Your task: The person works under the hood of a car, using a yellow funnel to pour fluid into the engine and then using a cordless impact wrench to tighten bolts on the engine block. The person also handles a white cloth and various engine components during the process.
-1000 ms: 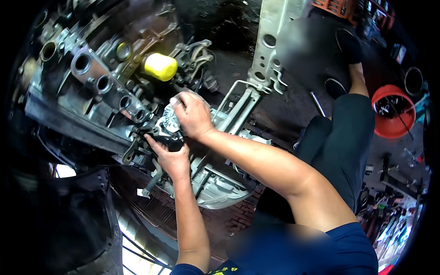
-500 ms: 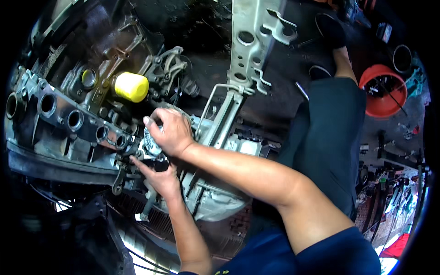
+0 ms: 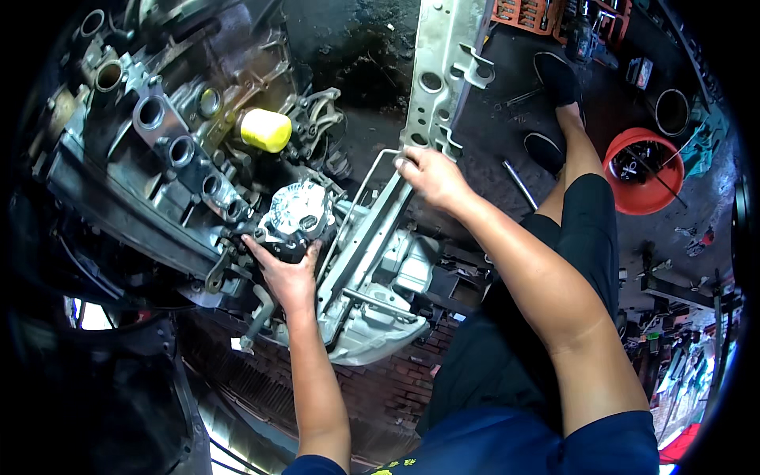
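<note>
While the left hand (image 3: 286, 273) cups the alternator (image 3: 299, 222) from underneath, fingers curled around its lower edge, the right hand (image 3: 431, 176) is up on the metal bracket (image 3: 443, 71), closed on its near end where a thin tube (image 3: 372, 178) bends past. The alternator sits right against the engine (image 3: 158, 150), just below the row of round ports and a bit down from the yellow filter (image 3: 266, 130). To its right there's the silver gearbox housing (image 3: 388, 301), pretty much touching it. Further off on the dirty floor: a red bucket (image 3: 643, 170) with some tools in it, well apart from the engine, and the person's black shoes (image 3: 554, 79) near the bracket's upper end.
</note>
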